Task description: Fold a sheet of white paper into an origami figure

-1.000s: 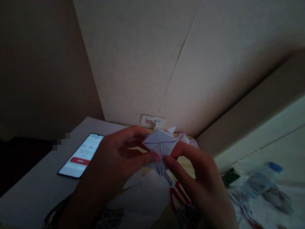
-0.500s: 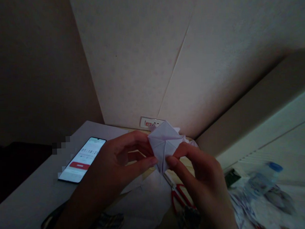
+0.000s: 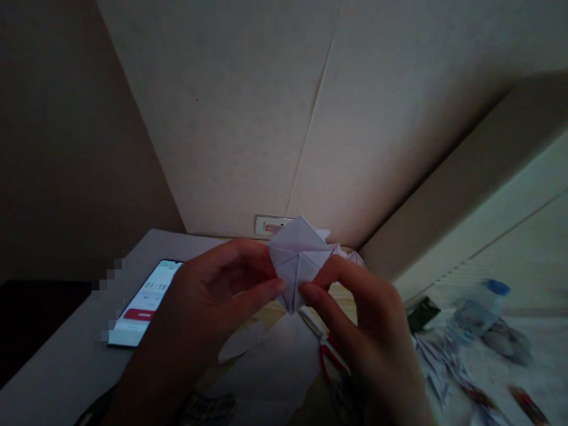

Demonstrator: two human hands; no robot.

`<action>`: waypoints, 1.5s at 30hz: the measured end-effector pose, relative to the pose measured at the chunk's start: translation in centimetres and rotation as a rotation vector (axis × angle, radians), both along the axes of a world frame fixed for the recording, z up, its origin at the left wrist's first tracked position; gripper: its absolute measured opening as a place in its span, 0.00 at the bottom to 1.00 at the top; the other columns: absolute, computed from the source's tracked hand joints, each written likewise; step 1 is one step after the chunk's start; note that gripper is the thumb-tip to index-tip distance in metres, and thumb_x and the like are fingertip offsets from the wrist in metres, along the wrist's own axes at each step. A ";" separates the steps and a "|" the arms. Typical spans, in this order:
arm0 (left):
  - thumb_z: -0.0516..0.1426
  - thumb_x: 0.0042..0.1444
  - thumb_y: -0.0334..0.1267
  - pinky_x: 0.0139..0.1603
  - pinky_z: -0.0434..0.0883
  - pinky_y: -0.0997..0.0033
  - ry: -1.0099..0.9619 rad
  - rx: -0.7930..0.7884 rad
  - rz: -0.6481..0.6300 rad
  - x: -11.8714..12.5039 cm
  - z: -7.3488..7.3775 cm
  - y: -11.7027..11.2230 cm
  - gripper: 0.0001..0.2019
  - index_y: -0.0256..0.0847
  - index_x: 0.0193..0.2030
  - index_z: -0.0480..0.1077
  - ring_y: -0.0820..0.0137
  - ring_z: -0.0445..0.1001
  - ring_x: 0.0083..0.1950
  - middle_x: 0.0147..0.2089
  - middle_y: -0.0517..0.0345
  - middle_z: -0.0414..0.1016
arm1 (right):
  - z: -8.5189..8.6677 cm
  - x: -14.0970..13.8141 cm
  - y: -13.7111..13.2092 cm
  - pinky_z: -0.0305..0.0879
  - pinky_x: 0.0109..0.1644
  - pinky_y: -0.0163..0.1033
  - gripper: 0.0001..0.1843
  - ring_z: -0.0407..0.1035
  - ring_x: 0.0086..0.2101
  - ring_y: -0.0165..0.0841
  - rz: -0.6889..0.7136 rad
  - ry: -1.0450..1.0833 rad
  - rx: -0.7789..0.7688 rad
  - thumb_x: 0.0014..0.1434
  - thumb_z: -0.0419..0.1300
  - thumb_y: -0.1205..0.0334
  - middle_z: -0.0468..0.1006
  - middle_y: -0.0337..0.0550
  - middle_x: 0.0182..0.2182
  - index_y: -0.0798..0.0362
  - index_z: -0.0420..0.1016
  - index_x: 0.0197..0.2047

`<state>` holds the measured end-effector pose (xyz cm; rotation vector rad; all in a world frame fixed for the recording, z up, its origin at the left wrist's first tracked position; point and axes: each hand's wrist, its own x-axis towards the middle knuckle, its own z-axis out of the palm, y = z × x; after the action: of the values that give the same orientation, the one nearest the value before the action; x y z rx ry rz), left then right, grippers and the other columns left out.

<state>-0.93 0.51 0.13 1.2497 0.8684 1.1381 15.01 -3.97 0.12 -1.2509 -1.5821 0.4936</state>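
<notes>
Folded white paper piece [image 3: 297, 259] pinched between left hand [image 3: 212, 302] and right hand [image 3: 362, 322], raised above the table [image 3: 51, 370]. Left thumb and fingers closed on the piece's left edge; right thumb and forefinger closed on its lower right. Lit phone [image 3: 145, 302] flat just left of left hand. Red-handled scissors [image 3: 329, 354] below right hand. Plastic bottle [image 3: 476, 306] well right of right hand.
</notes>
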 end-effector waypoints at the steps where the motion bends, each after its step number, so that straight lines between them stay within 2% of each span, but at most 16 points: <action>1: 0.69 0.44 0.29 0.36 0.76 0.84 -0.017 -0.002 0.019 0.0 -0.1 0.0 0.09 0.49 0.29 0.78 0.75 0.80 0.32 0.28 0.70 0.81 | 0.0 -0.2 -0.1 0.61 0.32 0.32 0.12 0.67 0.28 0.27 -0.014 -0.015 0.019 0.62 0.61 0.65 0.73 0.32 0.24 0.50 0.68 0.27; 3: 0.70 0.42 0.28 0.34 0.76 0.85 -0.052 0.003 0.041 0.0 -0.1 0.0 0.11 0.50 0.30 0.78 0.76 0.80 0.30 0.27 0.72 0.80 | 0.1 -0.5 -0.4 0.59 0.31 0.31 0.13 0.65 0.27 0.26 -0.047 -0.044 0.060 0.63 0.60 0.66 0.70 0.31 0.24 0.50 0.67 0.27; 6: 0.70 0.41 0.26 0.33 0.77 0.83 -0.074 0.011 0.001 0.0 0.0 0.0 0.14 0.49 0.31 0.78 0.74 0.80 0.29 0.26 0.72 0.79 | 0.1 -0.7 -0.9 0.58 0.31 0.32 0.12 0.65 0.27 0.27 -0.081 -0.071 0.089 0.64 0.58 0.67 0.70 0.32 0.25 0.50 0.66 0.28; 8: 0.70 0.41 0.26 0.34 0.78 0.80 -0.078 -0.022 -0.036 -0.1 0.0 0.0 0.15 0.48 0.33 0.77 0.72 0.80 0.31 0.27 0.70 0.80 | 0.2 -0.7 -1.0 0.58 0.30 0.32 0.13 0.64 0.27 0.27 -0.080 -0.084 0.083 0.64 0.58 0.68 0.70 0.31 0.24 0.50 0.66 0.28; 11: 0.70 0.40 0.27 0.37 0.79 0.77 -0.097 -0.086 -0.022 0.0 -0.1 0.1 0.16 0.47 0.36 0.76 0.70 0.81 0.34 0.30 0.67 0.82 | 0.2 -0.4 -0.7 0.58 0.30 0.32 0.13 0.64 0.26 0.26 -0.049 -0.091 0.065 0.63 0.59 0.68 0.70 0.31 0.23 0.50 0.65 0.26; 15: 0.70 0.43 0.31 0.38 0.79 0.73 -0.094 -0.081 -0.031 0.1 -0.4 0.3 0.12 0.45 0.35 0.77 0.66 0.82 0.37 0.33 0.62 0.84 | 0.2 -0.2 -0.1 0.59 0.30 0.31 0.14 0.65 0.26 0.26 -0.013 -0.048 0.033 0.62 0.60 0.68 0.71 0.31 0.23 0.51 0.66 0.25; 20: 0.70 0.42 0.29 0.31 0.75 0.82 -0.069 -0.041 0.054 0.3 -0.3 0.2 0.09 0.44 0.25 0.76 0.74 0.77 0.29 0.25 0.68 0.79 | 0.2 -0.1 0.0 0.62 0.33 0.29 0.10 0.69 0.28 0.25 0.000 0.029 0.017 0.60 0.63 0.67 0.76 0.30 0.24 0.51 0.72 0.26; 23: 0.69 0.43 0.28 0.32 0.74 0.85 -0.053 -0.010 0.068 0.4 -0.2 0.0 0.08 0.45 0.26 0.77 0.76 0.76 0.29 0.26 0.69 0.78 | 0.4 -0.1 -0.3 0.64 0.34 0.28 0.07 0.70 0.29 0.25 -0.001 0.050 -0.009 0.59 0.63 0.67 0.78 0.31 0.26 0.51 0.75 0.29; 28: 0.69 0.43 0.29 0.32 0.74 0.84 -0.022 0.009 0.069 0.5 -0.4 0.0 0.09 0.45 0.26 0.75 0.76 0.76 0.29 0.25 0.70 0.77 | 0.5 0.2 -0.2 0.62 0.30 0.30 0.10 0.68 0.25 0.26 -0.006 0.031 -0.056 0.58 0.62 0.68 0.75 0.32 0.22 0.51 0.72 0.25; 33: 0.70 0.43 0.32 0.36 0.77 0.74 0.009 -0.030 0.024 0.7 -0.5 0.2 0.11 0.44 0.30 0.73 0.68 0.80 0.34 0.30 0.64 0.80 | 0.4 0.7 -0.1 0.63 0.32 0.31 0.09 0.69 0.27 0.27 0.008 -0.016 -0.081 0.59 0.62 0.68 0.77 0.33 0.24 0.52 0.74 0.26; 36: 0.71 0.42 0.34 0.36 0.77 0.74 -0.017 -0.084 0.047 0.8 -0.3 0.1 0.14 0.44 0.32 0.70 0.67 0.80 0.36 0.32 0.64 0.79 | 0.6 1.1 -0.3 0.63 0.33 0.30 0.10 0.69 0.27 0.26 0.016 -0.035 -0.076 0.59 0.62 0.69 0.76 0.32 0.24 0.51 0.73 0.27; 39: 0.71 0.42 0.34 0.36 0.76 0.76 -0.020 -0.127 0.035 0.8 -0.4 0.1 0.16 0.46 0.38 0.73 0.67 0.81 0.39 0.36 0.63 0.81 | 0.8 1.2 -0.6 0.62 0.32 0.28 0.11 0.68 0.27 0.25 0.066 -0.085 -0.061 0.59 0.62 0.71 0.75 0.31 0.24 0.51 0.72 0.26; 42: 0.70 0.42 0.32 0.32 0.76 0.78 -0.024 -0.131 -0.031 1.0 -0.6 0.0 0.16 0.46 0.39 0.76 0.67 0.82 0.36 0.34 0.63 0.83 | 0.2 1.5 -0.7 0.61 0.32 0.28 0.11 0.68 0.26 0.25 0.105 -0.133 -0.060 0.59 0.63 0.71 0.74 0.31 0.23 0.52 0.72 0.26; 45: 0.70 0.42 0.30 0.33 0.76 0.78 -0.036 -0.143 -0.055 1.2 -0.5 -0.2 0.11 0.45 0.32 0.76 0.69 0.82 0.34 0.30 0.66 0.82 | -1.0 1.9 -0.8 0.63 0.32 0.29 0.10 0.70 0.27 0.26 0.101 -0.093 -0.093 0.60 0.62 0.69 0.76 0.32 0.24 0.51 0.73 0.27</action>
<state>0.26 0.27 -0.39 1.1261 0.8680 1.0343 16.91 -4.79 -0.91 -1.2839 -1.7234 0.5859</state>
